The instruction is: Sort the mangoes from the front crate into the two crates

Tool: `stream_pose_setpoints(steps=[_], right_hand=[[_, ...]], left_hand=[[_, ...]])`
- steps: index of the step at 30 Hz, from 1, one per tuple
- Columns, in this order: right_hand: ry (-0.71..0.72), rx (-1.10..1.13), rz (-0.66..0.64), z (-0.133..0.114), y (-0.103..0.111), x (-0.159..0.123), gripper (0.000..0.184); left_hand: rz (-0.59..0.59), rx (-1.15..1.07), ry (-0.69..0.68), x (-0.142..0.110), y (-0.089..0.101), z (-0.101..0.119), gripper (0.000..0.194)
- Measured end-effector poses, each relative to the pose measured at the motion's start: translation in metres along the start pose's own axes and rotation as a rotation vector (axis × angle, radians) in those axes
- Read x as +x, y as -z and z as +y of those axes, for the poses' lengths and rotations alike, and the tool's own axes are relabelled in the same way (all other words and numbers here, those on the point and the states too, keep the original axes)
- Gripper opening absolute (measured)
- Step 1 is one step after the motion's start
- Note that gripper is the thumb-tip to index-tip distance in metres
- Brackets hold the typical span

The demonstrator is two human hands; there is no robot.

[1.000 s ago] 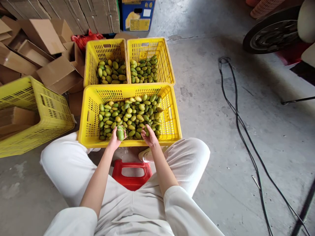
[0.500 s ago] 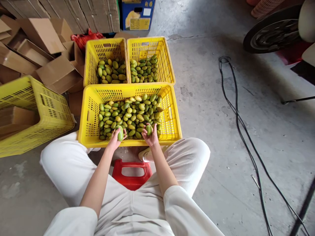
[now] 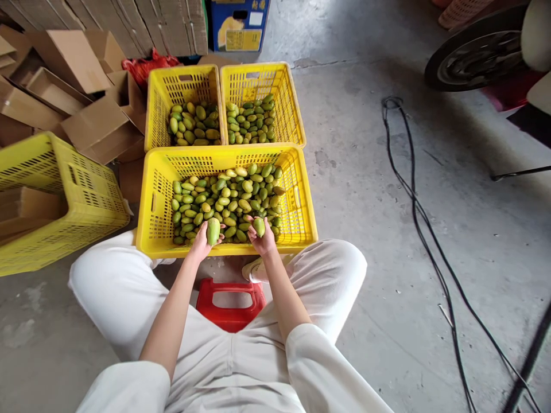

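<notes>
My left hand is closed around an oval green fruit, which shows a smooth pale-green side upward. In my right hand lies a smaller oval green fruit, gripped by curled fingers. Both hands hang over the near rim of a wide yellow plastic crate. Inside it, a heap of similar green and yellowish fruits spreads over the bottom, just beyond my fingers.
Two yellow crates with more fruits stand behind the wide one. On the left are a yellow crate holding cardboard and loose cardboard boxes. A red stool is under me. Black cable lies on the right floor near a wheel.
Both fruits have been turned in my fingers, so other sides face up. My right hand opened its fingers a little, then curled them again. The crates stay put.
</notes>
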State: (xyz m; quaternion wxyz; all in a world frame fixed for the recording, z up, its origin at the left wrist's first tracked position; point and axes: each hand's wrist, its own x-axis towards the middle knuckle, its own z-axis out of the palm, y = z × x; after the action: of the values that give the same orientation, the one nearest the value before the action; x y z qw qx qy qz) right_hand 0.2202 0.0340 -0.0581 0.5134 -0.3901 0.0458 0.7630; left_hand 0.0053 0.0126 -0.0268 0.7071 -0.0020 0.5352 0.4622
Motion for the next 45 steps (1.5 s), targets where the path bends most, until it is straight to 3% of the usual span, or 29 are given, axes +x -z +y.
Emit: stream_pose_setpoints(steps=[8,13,18,25,29,35,45], right_hand=[[0.058,-0.094,-0.014,0.0059,0.0002,0.0012,0.025],[0.015,-0.055,0.030,0.0041,-0.0010,0.0006,0.020],[0.013,0.040,0.028,-0.0005,-0.0011,0.0004,0.026],[0.054,-0.036,0.008,0.0016,-0.0037,-0.0025,0.019],[0.039,-0.080,0.029,0.0026,-0.0039,-0.0009,0.026],[0.077,-0.005,0.067,0.0022,-0.0064,-0.0005,0.037],[0.102,-0.091,0.116,0.0058,-0.0059,0.0000,0.039]], left_hand=[[-0.055,0.011,-0.076,-0.0021,0.0031,0.0025,0.032],[-0.035,0.037,-0.095,-0.0044,0.0058,-0.0012,0.048],[-0.022,0.001,-0.080,-0.0021,0.0044,-0.0005,0.028],[-0.014,-0.091,-0.008,-0.0007,0.0013,0.0043,0.038],[0.027,-0.034,0.000,0.0018,-0.0003,-0.0006,0.033],[0.009,-0.036,-0.012,0.0012,0.0038,-0.0008,0.043],[0.055,-0.134,-0.097,-0.0001,0.0039,0.0007,0.028]])
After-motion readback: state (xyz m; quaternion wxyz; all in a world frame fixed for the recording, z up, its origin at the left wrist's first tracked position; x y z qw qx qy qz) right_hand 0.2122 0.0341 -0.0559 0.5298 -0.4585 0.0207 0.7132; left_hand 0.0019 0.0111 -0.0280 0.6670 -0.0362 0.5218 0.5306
